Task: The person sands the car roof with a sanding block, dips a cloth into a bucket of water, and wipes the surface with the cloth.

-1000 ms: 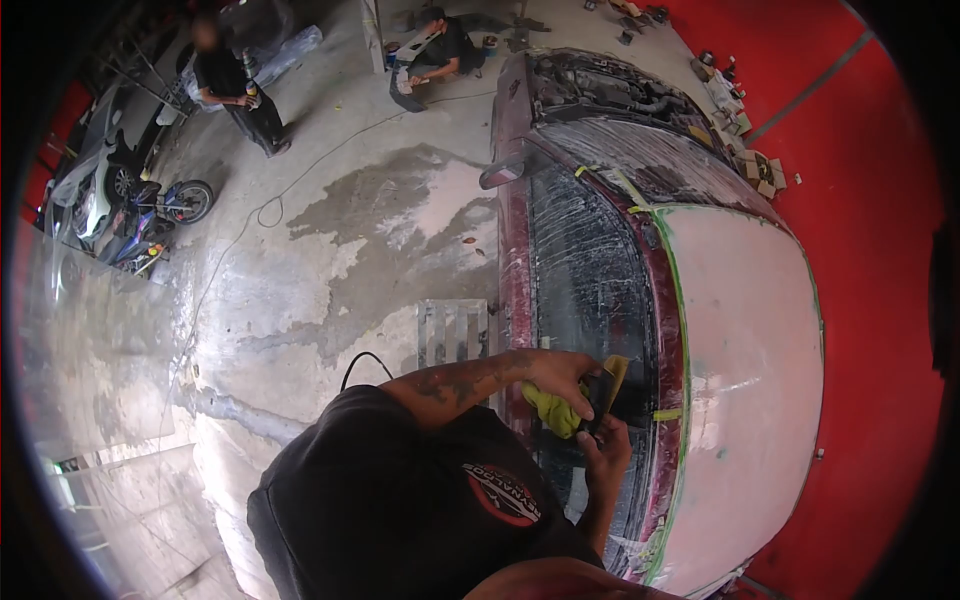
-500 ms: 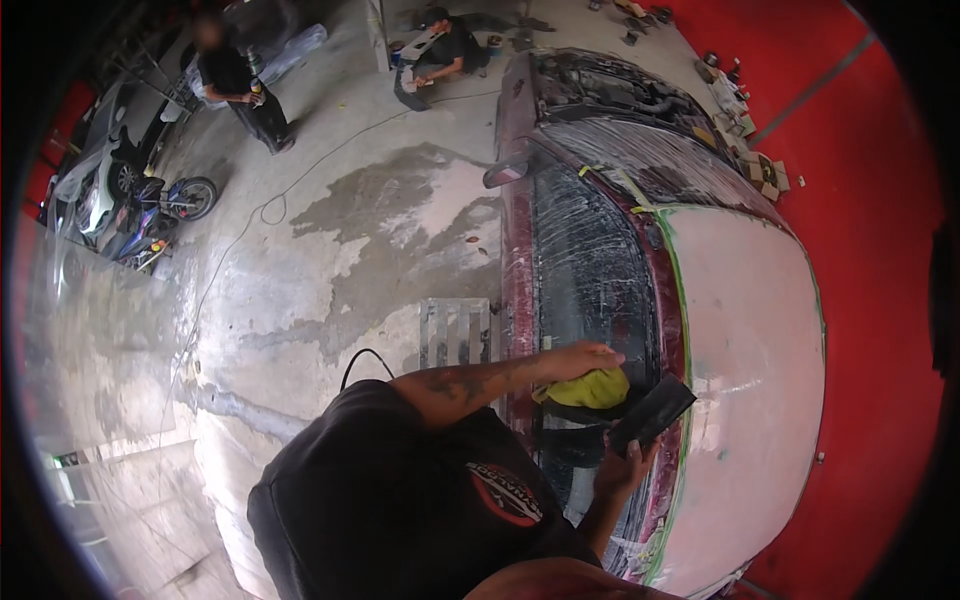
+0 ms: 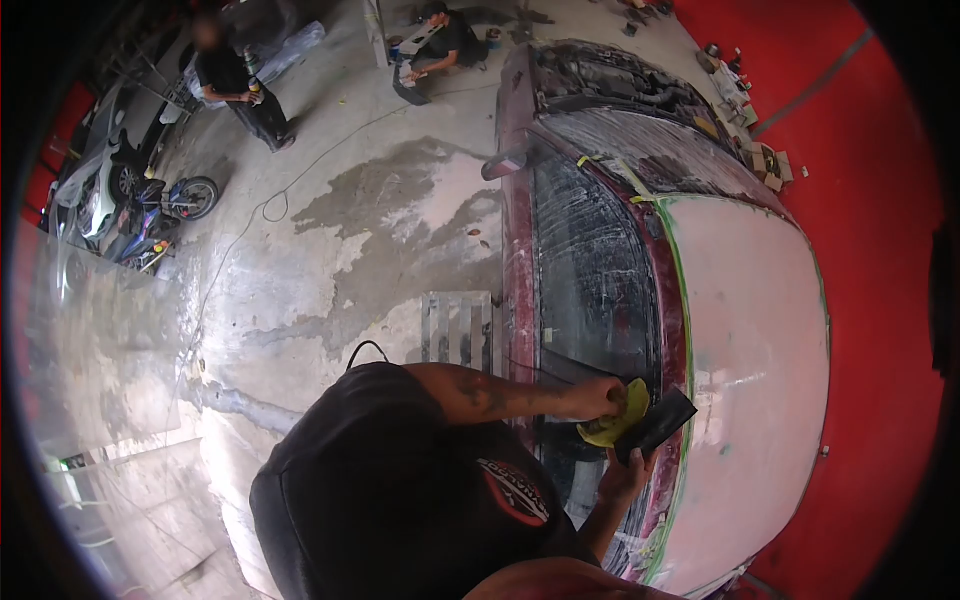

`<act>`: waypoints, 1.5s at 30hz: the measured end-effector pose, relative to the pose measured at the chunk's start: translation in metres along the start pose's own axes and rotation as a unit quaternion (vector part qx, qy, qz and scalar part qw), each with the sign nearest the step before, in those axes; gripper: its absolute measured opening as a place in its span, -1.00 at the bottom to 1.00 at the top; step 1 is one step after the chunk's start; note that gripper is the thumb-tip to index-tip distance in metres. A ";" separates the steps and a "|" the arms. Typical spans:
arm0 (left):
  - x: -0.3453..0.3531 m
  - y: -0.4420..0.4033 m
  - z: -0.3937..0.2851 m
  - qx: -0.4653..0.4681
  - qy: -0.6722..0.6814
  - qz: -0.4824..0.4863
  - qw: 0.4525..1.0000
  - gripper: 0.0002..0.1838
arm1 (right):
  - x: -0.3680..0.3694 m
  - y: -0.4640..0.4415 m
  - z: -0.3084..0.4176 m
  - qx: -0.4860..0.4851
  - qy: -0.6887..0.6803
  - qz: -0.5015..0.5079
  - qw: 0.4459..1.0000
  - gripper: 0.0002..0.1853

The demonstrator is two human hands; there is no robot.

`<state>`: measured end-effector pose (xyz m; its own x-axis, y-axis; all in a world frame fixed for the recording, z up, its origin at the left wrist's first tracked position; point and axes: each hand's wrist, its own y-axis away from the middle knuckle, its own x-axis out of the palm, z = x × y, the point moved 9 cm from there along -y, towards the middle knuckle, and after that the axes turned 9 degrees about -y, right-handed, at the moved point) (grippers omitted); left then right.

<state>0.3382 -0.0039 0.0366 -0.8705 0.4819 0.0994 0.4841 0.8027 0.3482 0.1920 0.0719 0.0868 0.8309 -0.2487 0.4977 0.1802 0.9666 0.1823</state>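
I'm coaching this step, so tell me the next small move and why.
Probably draw the yellow-green cloth across the black block: the left hand holds the cloth at the block's edge, while the right hand grips the block with its dark face exposed.

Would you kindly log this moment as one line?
left hand: gripping yellow cloth; right hand: holding black block; cloth and block: overlapping in view; location: over car window

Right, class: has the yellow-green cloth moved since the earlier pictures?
Yes. Judged against the car's pale roof, the yellow-green cloth in the left hand has shifted rightward in the view, closer to it.
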 end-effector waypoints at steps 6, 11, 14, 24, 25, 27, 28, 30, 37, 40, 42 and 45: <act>0.041 0.013 0.010 -0.074 0.033 0.143 0.986 -0.44 | -0.024 0.015 0.015 -0.007 -0.073 0.014 0.997 -0.31; 0.071 0.018 0.035 -0.112 -0.150 0.287 0.939 -0.33 | -0.066 0.057 0.016 -0.009 -0.041 -0.045 0.998 -0.31; 0.066 0.012 0.065 -0.121 -0.114 0.295 0.941 -0.35 | -0.130 0.111 -0.007 0.022 -0.029 -0.162 0.986 -0.43; -0.006 0.006 0.116 -0.322 -0.315 0.213 0.867 -0.49 | -0.242 0.382 -0.165 0.070 -0.110 -0.598 0.791 -0.64; -0.004 0.003 0.122 -0.327 -0.350 0.220 0.850 -0.51 | -0.246 0.399 -0.183 0.068 -0.133 -0.623 0.768 -0.64; 0.002 -0.014 0.144 -0.340 -0.410 0.240 0.812 -0.52 | -0.267 0.421 -0.253 0.071 -0.176 -0.656 0.730 -0.62; 0.009 -0.019 0.156 -0.335 -0.435 0.247 0.798 -0.52 | -0.276 0.432 -0.283 0.090 -0.178 -0.673 0.712 -0.63; 0.021 -0.028 0.179 -0.331 -0.483 0.265 0.766 -0.53 | -0.292 0.446 -0.361 0.112 -0.199 -0.697 0.680 -0.63; 0.043 -0.045 0.263 -0.324 -0.598 0.343 0.648 -0.55 | -0.375 0.428 -0.593 0.360 -0.018 -0.684 0.634 -0.46; 0.045 -0.060 0.295 -0.327 -0.623 0.346 0.621 -0.54 | -0.408 0.397 -0.646 0.355 0.002 -0.716 0.600 -0.40; 0.054 -0.068 0.311 -0.335 -0.644 0.333 0.602 -0.54 | -0.430 0.377 -0.678 0.320 0.011 -0.751 0.578 -0.39; 0.065 -0.084 0.336 -0.297 -0.664 0.362 0.583 -0.53 | -0.450 0.372 -0.719 0.324 -0.013 -0.785 0.528 -0.41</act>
<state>0.2700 0.0776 -0.2992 0.5696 0.7824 -0.2518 0.2238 0.1471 0.9635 0.2635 0.5878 -0.6786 -0.0835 -0.7214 -0.6875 0.4120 -0.6531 0.6353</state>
